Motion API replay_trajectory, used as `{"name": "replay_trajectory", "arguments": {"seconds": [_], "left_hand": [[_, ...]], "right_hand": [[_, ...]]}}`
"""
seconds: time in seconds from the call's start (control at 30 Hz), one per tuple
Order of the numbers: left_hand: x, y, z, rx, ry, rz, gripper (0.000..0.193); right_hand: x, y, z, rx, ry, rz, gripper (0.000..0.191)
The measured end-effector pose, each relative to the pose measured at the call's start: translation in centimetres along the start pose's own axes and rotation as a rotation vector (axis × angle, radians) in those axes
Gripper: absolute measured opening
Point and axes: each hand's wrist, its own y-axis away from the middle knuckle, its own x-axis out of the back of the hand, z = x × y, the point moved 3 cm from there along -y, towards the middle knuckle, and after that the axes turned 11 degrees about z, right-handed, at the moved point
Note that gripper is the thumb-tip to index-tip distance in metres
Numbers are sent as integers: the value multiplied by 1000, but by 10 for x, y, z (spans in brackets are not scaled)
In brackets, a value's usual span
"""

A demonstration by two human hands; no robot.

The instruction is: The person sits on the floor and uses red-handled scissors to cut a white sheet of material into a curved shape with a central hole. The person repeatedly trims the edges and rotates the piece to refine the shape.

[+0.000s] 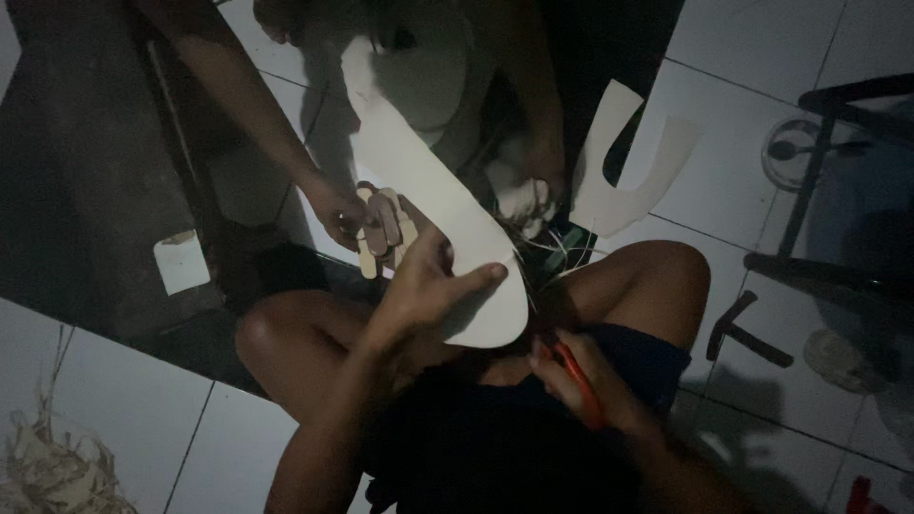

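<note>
The long pale sole-shaped board [438,200] is lying over the person's knees, already cut to outline, the left hand [424,286] pinching its rounded end between thumb and fingers while the right hand [571,376] is gripping an orange-handled tool [583,381] just below its edge.

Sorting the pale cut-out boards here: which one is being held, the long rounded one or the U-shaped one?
The long rounded board: the left hand grips its lower end. The U-shaped board lies untouched on the tiled floor.
</note>
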Motion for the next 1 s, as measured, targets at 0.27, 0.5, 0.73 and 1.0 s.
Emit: {"name": "replay_trajectory", "arguments": {"seconds": [0.27, 0.5, 0.73, 1.0], "left_hand": [[-14, 18, 12, 12, -18, -63, 66], [-10, 20, 8, 4, 30, -101, 68], [-3, 11, -4, 107, 180, 62, 89], [-9, 29, -1, -575, -80, 122, 56]], "right_hand": [[6, -9, -19, 317, 65, 37, 30], [5, -15, -5, 38, 184, 54, 25], [3, -6, 12, 57, 91, 89, 26], [3, -14, 5, 296, -34, 84, 17]]}}
